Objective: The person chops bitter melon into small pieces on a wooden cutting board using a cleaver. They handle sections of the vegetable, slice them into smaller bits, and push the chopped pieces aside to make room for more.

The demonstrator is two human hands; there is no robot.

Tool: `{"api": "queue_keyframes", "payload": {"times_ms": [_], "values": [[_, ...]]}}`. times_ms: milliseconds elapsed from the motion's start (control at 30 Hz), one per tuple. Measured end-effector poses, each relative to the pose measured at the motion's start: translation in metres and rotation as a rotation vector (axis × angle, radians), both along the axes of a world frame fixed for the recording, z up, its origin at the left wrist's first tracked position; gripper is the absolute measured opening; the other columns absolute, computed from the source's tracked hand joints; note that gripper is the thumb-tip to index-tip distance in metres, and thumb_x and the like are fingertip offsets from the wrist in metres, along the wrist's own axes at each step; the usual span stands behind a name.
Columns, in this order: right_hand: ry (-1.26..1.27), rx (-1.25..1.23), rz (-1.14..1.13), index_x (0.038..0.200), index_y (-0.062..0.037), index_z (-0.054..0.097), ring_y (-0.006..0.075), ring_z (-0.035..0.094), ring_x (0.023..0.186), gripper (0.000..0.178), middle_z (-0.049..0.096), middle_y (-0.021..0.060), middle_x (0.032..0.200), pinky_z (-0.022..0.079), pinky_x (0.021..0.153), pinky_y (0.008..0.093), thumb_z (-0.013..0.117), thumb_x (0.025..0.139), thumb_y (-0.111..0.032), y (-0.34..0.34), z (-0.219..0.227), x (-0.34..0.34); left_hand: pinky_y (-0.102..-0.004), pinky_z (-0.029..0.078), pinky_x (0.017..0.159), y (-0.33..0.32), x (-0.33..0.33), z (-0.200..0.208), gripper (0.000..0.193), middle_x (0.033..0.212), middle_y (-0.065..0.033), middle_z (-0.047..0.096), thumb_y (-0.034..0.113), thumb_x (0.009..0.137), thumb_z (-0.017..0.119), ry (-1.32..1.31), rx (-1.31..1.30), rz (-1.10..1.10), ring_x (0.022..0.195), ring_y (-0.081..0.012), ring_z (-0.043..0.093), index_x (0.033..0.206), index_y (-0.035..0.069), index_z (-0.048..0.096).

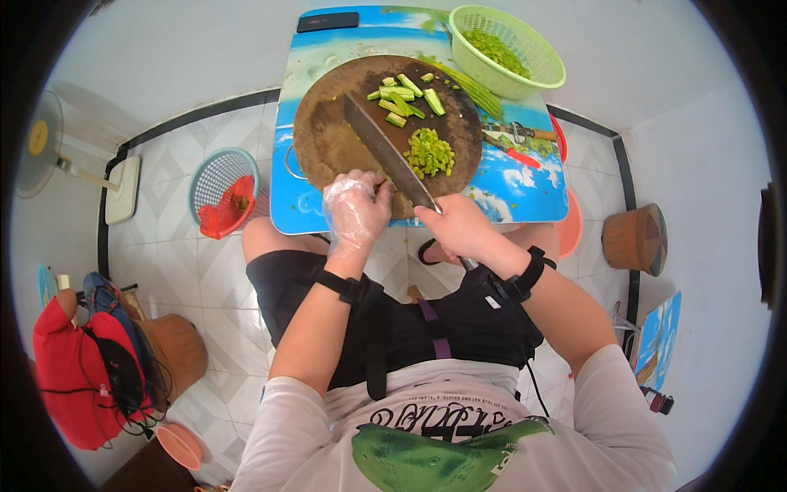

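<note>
My right hand [461, 225] is closed round the handle of a kitchen knife [384, 149], whose long broad blade slants to the far left across the round wooden chopping board [316, 135]. At the board's near edge, my left hand [357, 207] wears a clear plastic glove. Its fingers are curled together, and what they hold, if anything, is hidden. Green vegetable sticks [398, 99] with pale insides lie on the far part of the board. A heap of diced green vegetable [429, 153] sits right of the blade. Long green stalks [469, 84] rest at the board's far right edge.
The board lies on a blue patterned table [287, 209]. A light green basket [554, 79] of chopped greens stands far right, near a red-handled peeler or knife [525, 158]. A phone [328, 22] lies far left. On the floor are a blue-grey basket [201, 180] and a wooden stool [635, 238].
</note>
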State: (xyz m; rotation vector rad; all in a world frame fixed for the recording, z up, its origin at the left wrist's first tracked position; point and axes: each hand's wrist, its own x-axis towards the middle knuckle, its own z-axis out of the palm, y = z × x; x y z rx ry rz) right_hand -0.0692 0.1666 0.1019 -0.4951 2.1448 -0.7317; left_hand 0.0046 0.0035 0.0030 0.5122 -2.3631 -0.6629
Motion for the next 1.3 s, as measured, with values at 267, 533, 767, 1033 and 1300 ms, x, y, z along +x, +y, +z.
{"api": "queue_keyframes", "payload": {"times_ms": [267, 533, 767, 1033, 1300], "values": [[0.071, -0.063, -0.039, 0.075, 0.0037, 0.061, 0.027, 0.063, 0.045, 0.045, 0.061, 0.0153, 0.054, 0.05, 0.05, 0.0403, 0.059, 0.101, -0.034, 0.02, -0.002, 0.008, -0.0466, 0.052, 0.072, 0.001, 0.0, 0.0, 0.01, 0.081, -0.0108, 0.07, 0.016, 0.077, 0.079, 0.059, 0.004, -0.014, 0.08, -0.0338, 0.066, 0.082, 0.008, 0.076], [0.16, -0.087, 0.02, 0.076, 0.0018, 0.063, 0.0173, 0.059, 0.042, 0.042, 0.064, 0.0109, 0.055, 0.046, 0.042, 0.034, 0.063, 0.101, -0.032, 0.024, -0.018, 0.009, -0.0466, 0.052, 0.072, 0.001, -0.001, 0.002, 0.012, 0.082, -0.0112, 0.07, 0.018, 0.077, 0.079, 0.023, -0.017, -0.008, 0.081, -0.0341, 0.066, 0.083, 0.008, 0.077], [0.155, -0.055, 0.029, 0.08, 0.0047, 0.067, 0.0441, 0.066, 0.066, 0.045, 0.064, 0.0254, 0.066, 0.052, 0.064, 0.0497, 0.061, 0.099, -0.036, 0.021, -0.011, 0.01, -0.0468, 0.052, 0.072, 0.001, -0.001, 0.001, 0.013, 0.082, -0.0112, 0.07, 0.019, 0.077, 0.08, 0.012, -0.017, -0.009, 0.08, -0.0342, 0.066, 0.082, 0.008, 0.076], [0.187, -0.039, 0.055, 0.081, 0.005, 0.068, 0.046, 0.066, 0.069, 0.045, 0.064, 0.0266, 0.068, 0.052, 0.066, 0.0508, 0.061, 0.099, -0.035, 0.021, -0.012, 0.009, -0.0453, 0.047, 0.075, 0.003, 0.0, -0.006, 0.009, 0.082, -0.008, 0.069, 0.018, 0.077, 0.077, 0.036, 0.028, 0.018, 0.083, -0.0315, 0.065, 0.081, 0.01, 0.075], [0.104, -0.01, 0.047, 0.079, 0.006, 0.067, 0.0371, 0.066, 0.056, 0.046, 0.063, 0.0217, 0.059, 0.053, 0.06, 0.0466, 0.059, 0.1, -0.035, 0.019, -0.007, 0.004, -0.0461, 0.048, 0.075, -0.002, 0.002, -0.007, 0.009, 0.085, -0.0093, 0.069, 0.017, 0.079, 0.073, 0.026, -0.017, -0.037, 0.083, -0.0321, 0.065, 0.085, 0.01, 0.075]]}}
